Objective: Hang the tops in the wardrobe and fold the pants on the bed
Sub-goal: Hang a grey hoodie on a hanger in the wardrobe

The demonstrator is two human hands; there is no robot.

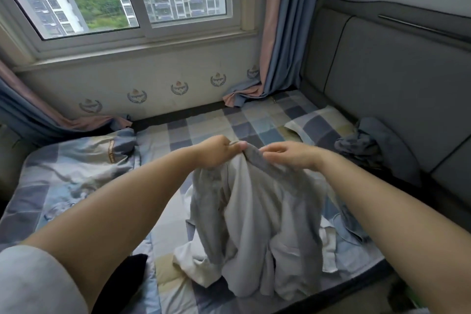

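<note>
With left hand (216,151) pinching the grey garment (254,224) over the bed (204,125), right hand (293,154) loosely touching, best spread along its top edge first.

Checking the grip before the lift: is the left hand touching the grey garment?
Touching. The head view shows the left hand pinching the top edge of the grey garment, which hangs from it.
</note>
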